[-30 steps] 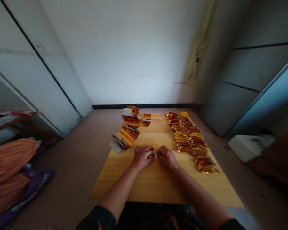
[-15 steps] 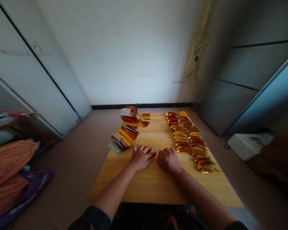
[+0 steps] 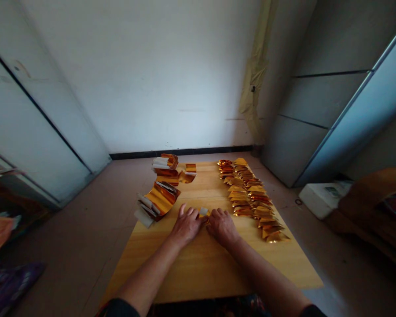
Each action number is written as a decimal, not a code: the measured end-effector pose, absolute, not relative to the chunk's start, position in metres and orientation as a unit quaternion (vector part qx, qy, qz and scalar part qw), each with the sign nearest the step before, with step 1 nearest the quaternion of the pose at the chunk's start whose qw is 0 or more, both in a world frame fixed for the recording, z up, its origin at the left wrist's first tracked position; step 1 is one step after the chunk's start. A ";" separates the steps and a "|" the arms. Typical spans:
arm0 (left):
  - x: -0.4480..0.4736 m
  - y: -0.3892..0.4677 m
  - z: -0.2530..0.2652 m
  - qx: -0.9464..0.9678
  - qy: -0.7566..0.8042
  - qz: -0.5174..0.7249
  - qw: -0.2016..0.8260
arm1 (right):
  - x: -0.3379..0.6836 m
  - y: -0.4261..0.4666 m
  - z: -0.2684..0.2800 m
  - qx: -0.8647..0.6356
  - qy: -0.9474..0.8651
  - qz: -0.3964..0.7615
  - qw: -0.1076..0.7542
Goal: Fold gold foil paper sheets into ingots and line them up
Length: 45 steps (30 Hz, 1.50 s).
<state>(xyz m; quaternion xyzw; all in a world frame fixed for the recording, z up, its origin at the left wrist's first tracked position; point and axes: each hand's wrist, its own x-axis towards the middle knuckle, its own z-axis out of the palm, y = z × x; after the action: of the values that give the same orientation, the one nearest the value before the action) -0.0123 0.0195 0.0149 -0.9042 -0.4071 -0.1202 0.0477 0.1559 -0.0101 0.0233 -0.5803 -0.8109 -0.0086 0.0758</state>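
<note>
Between my two hands, on the wooden table, lies a small sheet of gold foil paper [image 3: 203, 211] with a pale grey patch at its top. My left hand [image 3: 187, 225] grips its left side, the thumb side sticking up and the other fingers bent down. At the sheet's right side my right hand [image 3: 221, 224] presses with curled fingers. Both hands' fingertips partly hide the sheet. Left of my hands sits a loose stack of gold foil sheets [image 3: 161, 198] with white backs. Rows of folded gold foil pieces [image 3: 239, 193] stand to the right.
The wooden table [image 3: 185, 268] spreads beneath my forearms. Farther back on it are another foil stack [image 3: 166, 163] and a few single sheets [image 3: 188, 176]. A white box [image 3: 320, 200] stands on the floor at right, near a grey cabinet [image 3: 303, 114]. Purple cloth [image 3: 16, 281] lies low at left.
The camera view has turned slightly right, so everything sits farther left. My hands have drawn a little closer together over the small foil sheet, and they still hold it.
</note>
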 end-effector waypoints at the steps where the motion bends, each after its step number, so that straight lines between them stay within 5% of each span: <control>1: -0.012 0.020 0.015 -0.904 -0.407 -0.120 0.055 | 0.155 -0.010 0.022 -0.584 -0.808 -0.013 0.079; 15: 0.003 0.020 0.009 -0.886 -0.427 -0.161 0.084 | 0.158 -0.005 -0.006 -0.591 -0.795 -0.065 0.123; 28: 0.002 0.024 -0.004 -0.869 -0.414 -0.218 0.160 | 0.161 0.000 0.000 -0.628 -0.763 0.024 0.151; 45: -0.014 0.048 -0.014 -0.838 -0.442 -0.311 -0.073 | 0.168 0.013 0.002 -0.643 -0.750 0.061 0.142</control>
<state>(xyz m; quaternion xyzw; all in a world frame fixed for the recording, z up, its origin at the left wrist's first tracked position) -0.0142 0.0480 -0.0143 -0.8385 -0.4417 -0.3108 -0.0727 0.1677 0.0128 0.0020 -0.6428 -0.7503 0.0614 0.1416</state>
